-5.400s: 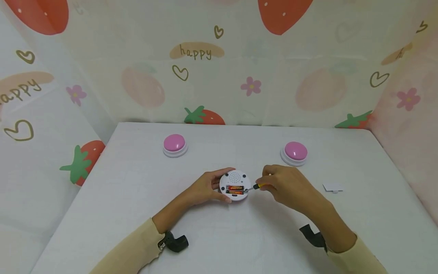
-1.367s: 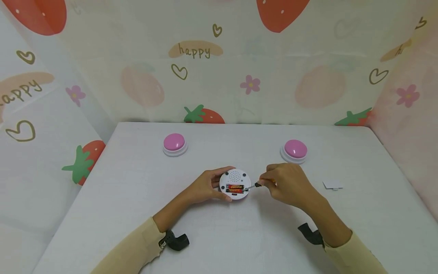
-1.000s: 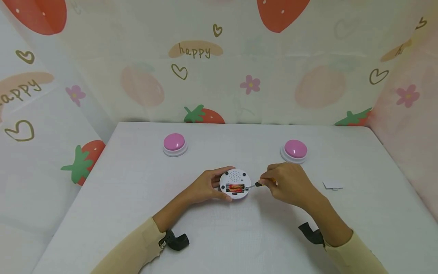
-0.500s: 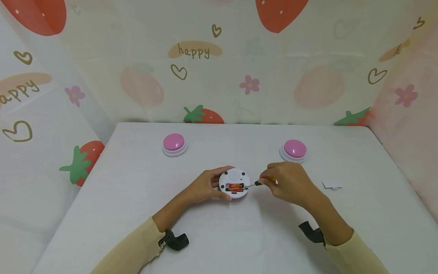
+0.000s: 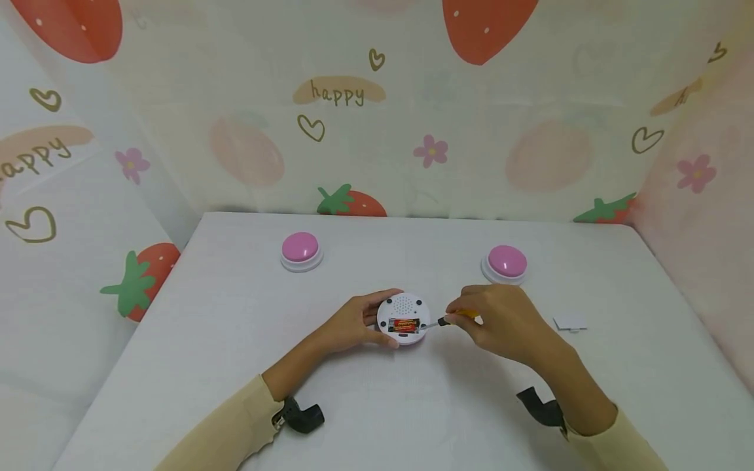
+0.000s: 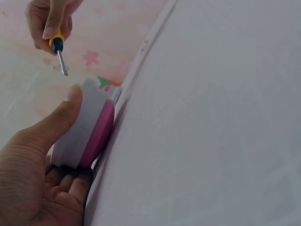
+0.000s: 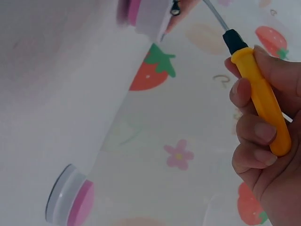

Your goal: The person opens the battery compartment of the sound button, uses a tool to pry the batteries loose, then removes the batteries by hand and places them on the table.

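My left hand (image 5: 353, 322) holds a round push button (image 5: 405, 302) by its rim, thumb on the near side and fingers on the far side. Its white underside faces up, and the pink dome (image 6: 99, 136) points down toward the table. Two red-and-black batteries (image 5: 403, 325) lie side by side in the uncovered bay. My right hand (image 5: 501, 320) grips a screwdriver (image 7: 263, 96) by its yellow handle. In the head view the steel tip overlaps the bay's right end; the left wrist view shows a gap between tip and button.
Two more push buttons, pink side up, stand farther back on the white table (image 5: 377, 418): one at the left (image 5: 300, 251), one at the right (image 5: 504, 264). A small white battery cover (image 5: 570, 322) lies right of my right hand. Printed cloth walls enclose the table.
The lower battery sat slightly apart from the upper one 5.4 s ago; now they lie closer together. My right hand's hold shifts a little, showing more yellow handle. My left hand stays in place.
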Motion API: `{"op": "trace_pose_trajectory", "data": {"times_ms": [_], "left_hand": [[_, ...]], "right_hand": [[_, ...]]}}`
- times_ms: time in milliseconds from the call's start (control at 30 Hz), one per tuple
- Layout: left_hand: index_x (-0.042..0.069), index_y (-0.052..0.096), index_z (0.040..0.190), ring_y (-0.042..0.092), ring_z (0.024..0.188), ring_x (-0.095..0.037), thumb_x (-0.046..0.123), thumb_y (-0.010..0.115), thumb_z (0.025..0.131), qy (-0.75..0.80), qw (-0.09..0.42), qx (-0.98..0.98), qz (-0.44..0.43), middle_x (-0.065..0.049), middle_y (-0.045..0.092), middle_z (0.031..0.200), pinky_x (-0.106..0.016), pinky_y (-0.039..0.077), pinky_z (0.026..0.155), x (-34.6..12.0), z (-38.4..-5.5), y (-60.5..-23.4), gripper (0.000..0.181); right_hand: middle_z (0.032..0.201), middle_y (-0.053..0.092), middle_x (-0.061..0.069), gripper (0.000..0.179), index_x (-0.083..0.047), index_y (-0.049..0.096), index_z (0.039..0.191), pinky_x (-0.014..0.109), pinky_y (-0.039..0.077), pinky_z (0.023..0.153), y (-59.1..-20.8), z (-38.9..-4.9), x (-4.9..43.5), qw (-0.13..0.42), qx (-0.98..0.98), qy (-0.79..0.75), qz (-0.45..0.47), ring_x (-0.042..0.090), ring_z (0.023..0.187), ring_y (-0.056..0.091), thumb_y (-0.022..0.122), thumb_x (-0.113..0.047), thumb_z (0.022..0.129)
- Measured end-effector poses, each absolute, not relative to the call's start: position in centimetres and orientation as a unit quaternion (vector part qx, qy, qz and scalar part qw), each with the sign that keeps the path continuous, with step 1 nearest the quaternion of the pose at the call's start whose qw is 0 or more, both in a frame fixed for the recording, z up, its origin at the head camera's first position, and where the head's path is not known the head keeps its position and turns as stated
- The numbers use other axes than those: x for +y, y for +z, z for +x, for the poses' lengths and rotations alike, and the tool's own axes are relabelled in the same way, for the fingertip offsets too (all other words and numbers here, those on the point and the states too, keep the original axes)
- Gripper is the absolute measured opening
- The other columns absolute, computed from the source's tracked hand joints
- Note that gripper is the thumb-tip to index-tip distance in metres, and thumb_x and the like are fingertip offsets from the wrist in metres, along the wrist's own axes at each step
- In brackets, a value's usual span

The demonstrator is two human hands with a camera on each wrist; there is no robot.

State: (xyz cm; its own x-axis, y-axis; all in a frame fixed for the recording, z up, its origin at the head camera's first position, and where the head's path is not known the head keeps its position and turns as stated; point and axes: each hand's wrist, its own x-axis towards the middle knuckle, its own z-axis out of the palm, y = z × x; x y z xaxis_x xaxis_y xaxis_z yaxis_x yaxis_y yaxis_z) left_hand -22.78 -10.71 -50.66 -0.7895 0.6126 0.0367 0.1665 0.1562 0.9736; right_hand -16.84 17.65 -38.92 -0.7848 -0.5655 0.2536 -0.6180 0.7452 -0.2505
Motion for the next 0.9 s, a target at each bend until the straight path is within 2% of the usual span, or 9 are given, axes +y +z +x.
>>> {"op": "trace_pose_trajectory", "data": {"times_ms": [233, 467, 700, 900], "left_hand": [[0.014, 0.044, 0.154, 0.053, 0.134, -0.022, 0.006, 0.090, 0.075, 0.591, 0.191, 0.738, 0.263, -0.005, 0.049, 0.152, -0.027, 0.047, 0.105, -10.8, -22.8, -50.5, 0.092], [0.012, 0.043, 0.154, 0.052, 0.135, -0.025, 0.007, 0.089, 0.077, 0.592, 0.189, 0.735, 0.272, -0.010, 0.048, 0.153, -0.028, 0.047, 0.105, -10.9, -22.7, -50.6, 0.090], [0.014, 0.043, 0.155, 0.053, 0.135, -0.024, 0.007, 0.089, 0.077, 0.589, 0.193, 0.737, 0.270, -0.009, 0.048, 0.152, -0.027, 0.048, 0.105, -10.9, -22.8, -50.7, 0.090], [0.015, 0.042, 0.155, 0.053, 0.134, -0.024, 0.008, 0.089, 0.078, 0.587, 0.193, 0.739, 0.267, -0.009, 0.048, 0.153, -0.027, 0.048, 0.105, -11.0, -22.7, -50.5, 0.090]], "right_hand": [[0.081, 0.069, -0.011, 0.010, -0.017, 0.082, 0.097, 0.016, 0.047, 0.056, -38.5, -15.5, 16.5, 0.069, -0.917, 0.157, 0.361, 0.000, 0.067, 0.058, 0.081, -0.020, 0.088], [0.088, 0.071, -0.009, 0.011, -0.016, 0.082, 0.100, 0.017, 0.052, 0.063, -39.1, -14.4, 14.9, 0.026, -0.902, 0.160, 0.399, 0.002, 0.071, 0.060, 0.078, -0.017, 0.090], [0.087, 0.066, -0.009, 0.010, -0.015, 0.078, 0.101, 0.017, 0.051, 0.065, -40.0, -13.8, 13.8, -0.018, -0.890, 0.151, 0.430, 0.002, 0.070, 0.053, 0.076, -0.012, 0.091], [0.089, 0.065, -0.009, 0.013, -0.014, 0.078, 0.104, 0.017, 0.052, 0.068, -40.3, -13.4, 12.9, -0.050, -0.889, 0.144, 0.431, 0.002, 0.072, 0.054, 0.076, -0.011, 0.091]]}}
